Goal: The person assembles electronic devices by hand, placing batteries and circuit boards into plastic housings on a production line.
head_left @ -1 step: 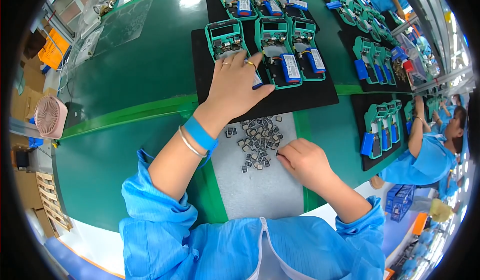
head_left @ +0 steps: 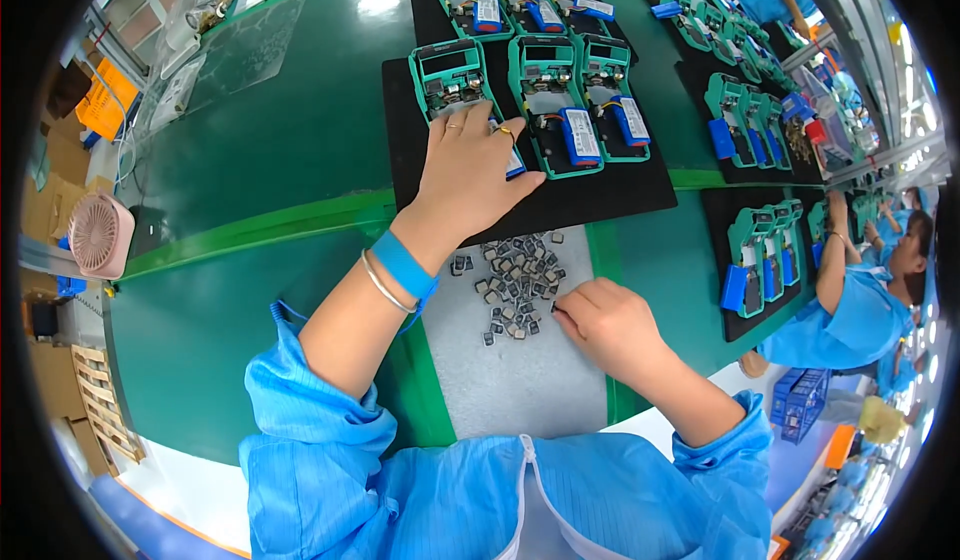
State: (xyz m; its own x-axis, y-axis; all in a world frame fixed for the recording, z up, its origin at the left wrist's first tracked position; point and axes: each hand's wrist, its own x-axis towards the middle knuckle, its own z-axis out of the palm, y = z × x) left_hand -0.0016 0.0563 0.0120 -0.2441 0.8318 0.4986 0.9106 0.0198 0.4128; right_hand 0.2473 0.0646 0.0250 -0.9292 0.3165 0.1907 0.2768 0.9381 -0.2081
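Note:
My left hand (head_left: 465, 170) lies spread over the left green device housing (head_left: 450, 64) in the mat's near row. Its fingers cover the housing's lower part, where a bit of blue battery shows past them. Two more green housings, each with a blue battery (head_left: 580, 137), lie beside it, their circuit parts exposed. Lower down, my right hand (head_left: 608, 328) is closed in a pinch at the right edge of a pile of small square parts (head_left: 518, 278). A small dark piece shows at its fingertips; most of it is hidden.
The housings rest on a black mat (head_left: 620, 192). More mats with housings (head_left: 752, 250) stand to the right, where a co-worker (head_left: 850, 305) sits. A pink fan (head_left: 100, 234) stands at the left table edge. A blue crate (head_left: 800, 400) is on the floor at right.
My left hand has shifted very slightly, its thumb a little closer to the fingers. The right hand has stayed in place at the pile.

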